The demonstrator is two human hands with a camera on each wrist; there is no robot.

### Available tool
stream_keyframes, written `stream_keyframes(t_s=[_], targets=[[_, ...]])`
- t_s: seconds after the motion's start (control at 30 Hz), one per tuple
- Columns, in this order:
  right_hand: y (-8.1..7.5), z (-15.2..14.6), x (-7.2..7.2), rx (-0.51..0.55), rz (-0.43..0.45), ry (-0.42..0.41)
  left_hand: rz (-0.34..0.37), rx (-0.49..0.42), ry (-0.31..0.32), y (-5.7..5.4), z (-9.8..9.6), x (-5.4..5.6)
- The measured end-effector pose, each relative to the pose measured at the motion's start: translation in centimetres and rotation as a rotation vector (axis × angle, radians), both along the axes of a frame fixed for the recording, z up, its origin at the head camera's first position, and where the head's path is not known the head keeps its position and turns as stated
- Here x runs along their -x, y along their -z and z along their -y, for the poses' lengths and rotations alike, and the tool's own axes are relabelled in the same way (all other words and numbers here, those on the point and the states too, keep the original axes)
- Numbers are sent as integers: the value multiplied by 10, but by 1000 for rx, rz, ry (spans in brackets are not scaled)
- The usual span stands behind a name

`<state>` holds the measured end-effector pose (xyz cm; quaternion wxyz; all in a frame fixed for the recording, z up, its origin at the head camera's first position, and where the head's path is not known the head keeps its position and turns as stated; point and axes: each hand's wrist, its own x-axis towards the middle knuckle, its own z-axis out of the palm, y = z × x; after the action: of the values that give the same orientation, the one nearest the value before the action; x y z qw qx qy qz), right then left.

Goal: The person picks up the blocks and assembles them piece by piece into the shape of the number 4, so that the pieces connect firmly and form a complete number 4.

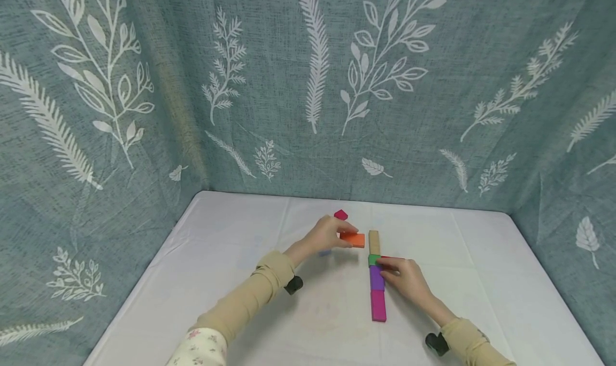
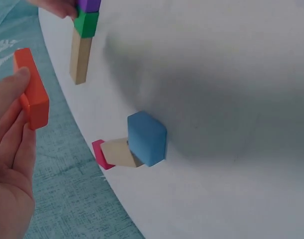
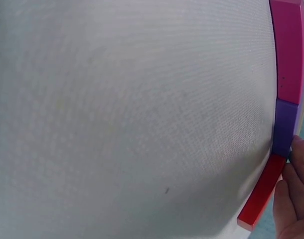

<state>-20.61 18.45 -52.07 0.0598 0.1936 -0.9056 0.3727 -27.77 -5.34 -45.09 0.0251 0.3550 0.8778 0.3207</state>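
My left hand pinches an orange rectangular block between thumb and fingers, held up just left of a row of blocks. From far to near the row has a tan block, a green block, a purple block and a magenta block. A red block branches off to the right beside the green one. My right hand rests at that corner, fingertips touching the green block and the thumb by the purple one. Its extended fingers partly hide the red block in the head view.
Left of the row, a blue hexagonal block, a tan block and a pinkish-red block lie close together on the white-covered table. A blue-green leaf-patterned curtain stands around the back and sides.
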Motion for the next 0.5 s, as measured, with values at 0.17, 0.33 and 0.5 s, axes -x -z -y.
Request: stream_keyframes(t_s=[0.17,0.33,0.5], targets=[[1,-1,1,0,-4,-4,-3,47,26,4,-5,0],[1,-2,1,3,-4,-3,-35,74,37,17,-11,0],[1,-1,1,8,-13,-9,-5,102,21,32,-15,-2]])
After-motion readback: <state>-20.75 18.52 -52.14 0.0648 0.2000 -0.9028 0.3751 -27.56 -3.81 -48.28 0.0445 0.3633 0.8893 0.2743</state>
